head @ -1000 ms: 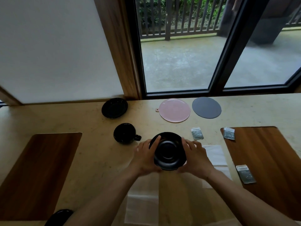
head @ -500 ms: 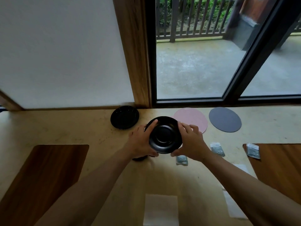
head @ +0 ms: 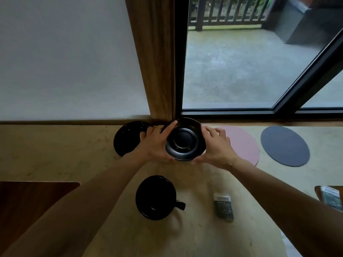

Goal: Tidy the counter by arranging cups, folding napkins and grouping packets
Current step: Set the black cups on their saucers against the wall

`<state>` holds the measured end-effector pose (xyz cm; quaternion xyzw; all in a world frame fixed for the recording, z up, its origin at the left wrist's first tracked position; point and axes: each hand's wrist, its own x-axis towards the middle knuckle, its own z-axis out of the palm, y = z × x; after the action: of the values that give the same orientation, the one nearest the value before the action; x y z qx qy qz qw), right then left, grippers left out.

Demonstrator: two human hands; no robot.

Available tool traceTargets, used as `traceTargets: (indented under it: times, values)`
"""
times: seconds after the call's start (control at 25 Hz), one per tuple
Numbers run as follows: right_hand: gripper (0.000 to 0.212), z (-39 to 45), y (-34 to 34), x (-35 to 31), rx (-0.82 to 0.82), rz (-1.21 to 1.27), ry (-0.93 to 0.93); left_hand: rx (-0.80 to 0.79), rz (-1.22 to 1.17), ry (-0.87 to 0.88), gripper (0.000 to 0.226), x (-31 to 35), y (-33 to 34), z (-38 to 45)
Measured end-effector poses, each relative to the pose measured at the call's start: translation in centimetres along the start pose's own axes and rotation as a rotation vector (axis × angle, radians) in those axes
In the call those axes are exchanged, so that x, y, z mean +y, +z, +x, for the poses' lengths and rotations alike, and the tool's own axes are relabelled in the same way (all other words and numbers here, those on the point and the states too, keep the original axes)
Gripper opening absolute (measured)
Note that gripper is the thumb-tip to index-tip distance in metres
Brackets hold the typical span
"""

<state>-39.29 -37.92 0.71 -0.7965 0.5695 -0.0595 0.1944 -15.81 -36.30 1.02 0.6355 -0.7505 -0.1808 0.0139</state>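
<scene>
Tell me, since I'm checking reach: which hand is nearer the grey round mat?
Right. The right hand grips the held black saucer's right edge, with the pink mat between it and the grey round mat. The left hand grips the saucer's far side.

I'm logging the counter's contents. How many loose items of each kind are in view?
Black saucers: 2, one held by both hands, one behind the left hand
Black cup: 1
Round mats: 2, pink, grey
Packets: 2
Total: 7
</scene>
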Motion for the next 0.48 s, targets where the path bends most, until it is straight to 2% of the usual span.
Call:
traceTargets:
  times: [0.2,0.48]
  values:
    - [0.116,1.2,2.6,1.3,-0.033,0.020,0.023,-0.017,0.045,0.024,0.118,-1.1,1.9,1.6]
    - [0.125,2.8,3.1,1.6,-0.047,0.000,0.025,-0.045,0.109,0.025,0.119,-1.5,1.8,2.6]
